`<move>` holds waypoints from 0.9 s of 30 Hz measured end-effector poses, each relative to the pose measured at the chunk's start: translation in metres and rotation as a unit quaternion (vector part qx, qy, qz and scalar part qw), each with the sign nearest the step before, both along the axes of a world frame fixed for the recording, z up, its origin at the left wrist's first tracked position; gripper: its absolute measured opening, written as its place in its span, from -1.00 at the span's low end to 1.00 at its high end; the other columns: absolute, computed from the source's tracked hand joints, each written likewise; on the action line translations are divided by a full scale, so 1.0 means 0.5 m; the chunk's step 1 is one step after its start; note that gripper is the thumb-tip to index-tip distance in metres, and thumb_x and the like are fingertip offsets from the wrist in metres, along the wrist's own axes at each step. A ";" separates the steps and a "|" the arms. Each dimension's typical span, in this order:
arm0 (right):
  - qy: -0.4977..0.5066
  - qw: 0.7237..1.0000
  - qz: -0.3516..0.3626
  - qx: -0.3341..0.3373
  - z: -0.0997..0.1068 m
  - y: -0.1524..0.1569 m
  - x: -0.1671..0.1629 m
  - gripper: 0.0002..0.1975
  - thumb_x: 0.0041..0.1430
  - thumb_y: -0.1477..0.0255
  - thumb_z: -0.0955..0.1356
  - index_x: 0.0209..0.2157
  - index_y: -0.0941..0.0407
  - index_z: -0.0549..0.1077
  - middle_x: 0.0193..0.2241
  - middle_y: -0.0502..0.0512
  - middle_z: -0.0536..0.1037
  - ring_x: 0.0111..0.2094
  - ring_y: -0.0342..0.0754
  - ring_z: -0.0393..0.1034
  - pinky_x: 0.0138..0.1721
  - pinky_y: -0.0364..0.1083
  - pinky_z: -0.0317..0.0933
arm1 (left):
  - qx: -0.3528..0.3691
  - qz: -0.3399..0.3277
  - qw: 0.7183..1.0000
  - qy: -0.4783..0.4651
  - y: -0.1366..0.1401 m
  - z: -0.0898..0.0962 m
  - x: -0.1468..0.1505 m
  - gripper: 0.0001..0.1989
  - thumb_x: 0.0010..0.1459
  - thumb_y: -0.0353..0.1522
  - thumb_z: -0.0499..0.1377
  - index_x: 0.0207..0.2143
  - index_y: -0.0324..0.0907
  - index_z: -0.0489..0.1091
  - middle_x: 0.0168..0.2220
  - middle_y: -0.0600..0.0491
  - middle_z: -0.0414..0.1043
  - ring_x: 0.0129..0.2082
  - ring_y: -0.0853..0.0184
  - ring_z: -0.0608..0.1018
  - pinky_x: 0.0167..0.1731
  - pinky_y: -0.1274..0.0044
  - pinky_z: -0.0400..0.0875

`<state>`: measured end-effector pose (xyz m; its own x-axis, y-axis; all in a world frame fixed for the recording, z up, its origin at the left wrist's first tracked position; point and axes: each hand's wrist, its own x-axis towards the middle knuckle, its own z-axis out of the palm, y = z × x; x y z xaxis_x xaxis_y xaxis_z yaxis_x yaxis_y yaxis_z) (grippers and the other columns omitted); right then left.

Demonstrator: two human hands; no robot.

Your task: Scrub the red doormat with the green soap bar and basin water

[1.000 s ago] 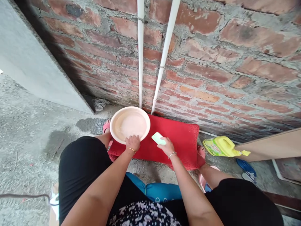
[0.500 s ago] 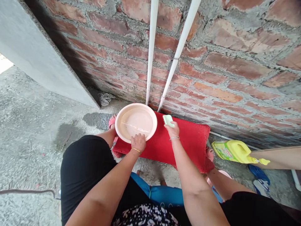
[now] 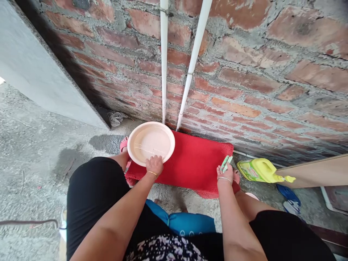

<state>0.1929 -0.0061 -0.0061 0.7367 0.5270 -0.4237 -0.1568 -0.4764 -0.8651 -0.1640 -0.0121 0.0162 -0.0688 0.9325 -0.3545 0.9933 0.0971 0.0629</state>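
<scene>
A pale pink basin [image 3: 145,137] with some water in it stands on the left end of a red mat [image 3: 190,159]. My left hand [image 3: 154,165] grips the basin's near rim, fingers over the edge and inside. Over the mat's right end, my right hand [image 3: 225,172] is closed around a light green scrubbing brush [image 3: 226,164]. The brush is tipped on its side, so its bristles show. Part of its body is hidden by my fingers.
A yellow detergent bottle [image 3: 258,170] lies on its side right of the mat, with blue slippers [image 3: 289,197] nearby. Two white pipes [image 3: 164,72] run down the brick wall [image 3: 239,79] behind. A grey slab [image 3: 54,72] leans at left; a crumpled cloth [image 3: 116,118] lies beside it.
My right hand has moved right, from the mat's middle to its right end, turning the brush so its bristles show. My left hand stays on the basin rim. The view has shifted slightly.
</scene>
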 end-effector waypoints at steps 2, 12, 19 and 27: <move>0.080 0.996 0.034 0.001 -0.007 0.000 -0.067 -0.62 0.00 0.19 0.21 -0.18 0.08 0.39 -0.39 0.08 0.47 -0.40 -0.06 0.42 -0.37 -0.06 0.31 | -0.005 0.000 1.000 0.005 0.001 0.003 0.001 -0.63 0.15 -0.46 -0.15 -0.16 -0.13 0.41 -0.16 -0.13 0.40 -0.13 0.13 0.41 -0.15 0.23 0.21; -0.260 0.869 0.415 -0.075 -0.023 -0.025 -0.242 -0.37 -0.19 0.30 0.43 0.00 0.04 0.30 -0.17 0.04 0.47 -0.18 -0.03 0.36 -0.19 -0.09 0.21 | -0.006 0.019 1.000 -0.002 0.003 -0.003 0.004 -0.63 0.16 -0.45 -0.15 -0.14 -0.11 0.39 -0.14 -0.11 0.39 -0.11 0.14 0.40 -0.13 0.24 0.18; -0.441 0.757 0.447 -0.184 -0.020 -0.076 -0.196 -0.28 -0.10 0.16 0.41 0.11 0.11 0.24 -0.08 0.23 0.36 -0.09 0.11 0.29 -0.11 -0.02 0.12 | 0.004 0.012 1.000 -0.008 0.000 -0.001 0.001 -0.61 0.15 -0.46 -0.16 -0.15 -0.13 0.40 -0.15 -0.13 0.40 -0.12 0.13 0.40 -0.16 0.24 0.19; -0.418 0.705 0.525 -0.232 0.008 -0.026 -0.255 -0.28 -0.07 0.24 0.39 0.17 0.02 0.19 -0.12 0.25 0.37 -0.14 0.13 0.33 -0.16 0.01 0.11 | -0.005 0.001 1.000 0.017 0.006 0.001 0.000 -0.61 0.13 -0.46 -0.15 -0.16 -0.12 0.41 -0.16 -0.14 0.41 -0.14 0.12 0.41 -0.19 0.24 0.23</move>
